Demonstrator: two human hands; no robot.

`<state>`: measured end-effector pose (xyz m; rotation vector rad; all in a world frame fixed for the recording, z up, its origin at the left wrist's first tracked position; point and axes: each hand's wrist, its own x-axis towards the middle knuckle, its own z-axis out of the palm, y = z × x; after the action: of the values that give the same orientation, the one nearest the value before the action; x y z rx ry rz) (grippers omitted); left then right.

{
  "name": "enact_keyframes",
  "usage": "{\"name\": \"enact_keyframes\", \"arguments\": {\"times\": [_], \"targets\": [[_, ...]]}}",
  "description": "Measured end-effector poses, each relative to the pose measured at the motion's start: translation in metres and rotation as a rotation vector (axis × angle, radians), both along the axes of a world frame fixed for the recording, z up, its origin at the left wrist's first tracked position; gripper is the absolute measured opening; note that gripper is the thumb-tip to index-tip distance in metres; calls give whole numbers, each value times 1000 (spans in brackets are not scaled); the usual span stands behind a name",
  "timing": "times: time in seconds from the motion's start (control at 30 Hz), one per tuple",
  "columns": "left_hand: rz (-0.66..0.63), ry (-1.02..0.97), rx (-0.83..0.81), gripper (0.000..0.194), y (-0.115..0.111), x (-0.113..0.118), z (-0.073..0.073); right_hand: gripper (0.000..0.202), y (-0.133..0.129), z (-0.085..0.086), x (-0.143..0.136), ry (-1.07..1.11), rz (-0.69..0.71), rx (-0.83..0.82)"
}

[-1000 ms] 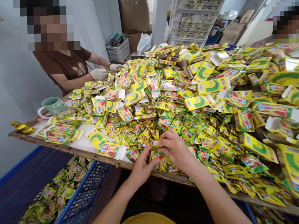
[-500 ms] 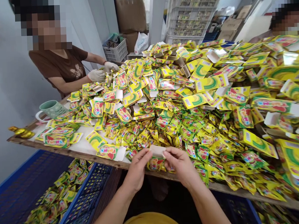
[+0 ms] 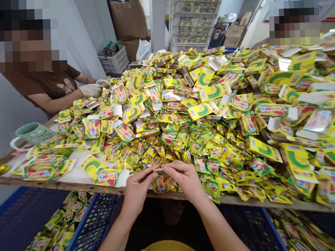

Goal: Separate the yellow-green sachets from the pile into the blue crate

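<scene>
A small yellow and green candy box (image 3: 161,184) is held upright between my hands at the table's front edge. My left hand (image 3: 137,186) pinches its top left side, and my right hand (image 3: 185,180) grips the top right, its thumb at the upper edge. The top of the box shows as a narrow greyish strip between the fingertips. Just behind lie many small candy packets (image 3: 195,143) in shiny green and yellow wrappers. Flat unfolded boxes (image 3: 107,177) rest left of my left hand, one with a white flap out.
A large heap of boxes (image 3: 204,80) covers the table. A green mug (image 3: 33,133) stands at the left. Blue crates (image 3: 87,220) holding packed boxes are below the edge. Across the left corner, a co-worker's gloved hand (image 3: 90,90) touches the heap; another person sits behind it at right.
The white top flap of the box, raised before, is now folded down under my fingers. My hands have drawn closer together. The whole view has shifted to the right.
</scene>
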<state>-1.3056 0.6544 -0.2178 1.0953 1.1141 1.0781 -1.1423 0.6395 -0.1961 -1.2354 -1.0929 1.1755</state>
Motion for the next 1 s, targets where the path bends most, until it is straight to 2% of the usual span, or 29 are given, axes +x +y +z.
{"name": "enact_keyframes", "arguments": {"times": [0.13, 0.23, 0.43, 0.67, 0.83, 0.93, 1.0], "targets": [[2, 79, 93, 24, 3, 1, 0, 20, 3, -2, -2, 18, -26, -18], [-23, 147, 176, 22, 4, 1, 0, 15, 2, -5, -2, -10, -54, 52], [-17, 234, 465, 11, 7, -5, -4, 15, -7, -7, -4, -87, -53, 198], [-134, 242, 517, 5, 17, -10, -1, 17, -11, -6, -8, -297, -82, 375], [-173, 185, 562, 12, 9, -14, -15, 24, -24, -14, -12, -422, -37, 457], [-181, 314, 608, 20, 4, -8, -22, 33, -36, -19, -12, -485, -15, 457], [-187, 431, 642, 25, 1, -5, -21, 39, -43, -19, -3, -528, -6, 433]]}}
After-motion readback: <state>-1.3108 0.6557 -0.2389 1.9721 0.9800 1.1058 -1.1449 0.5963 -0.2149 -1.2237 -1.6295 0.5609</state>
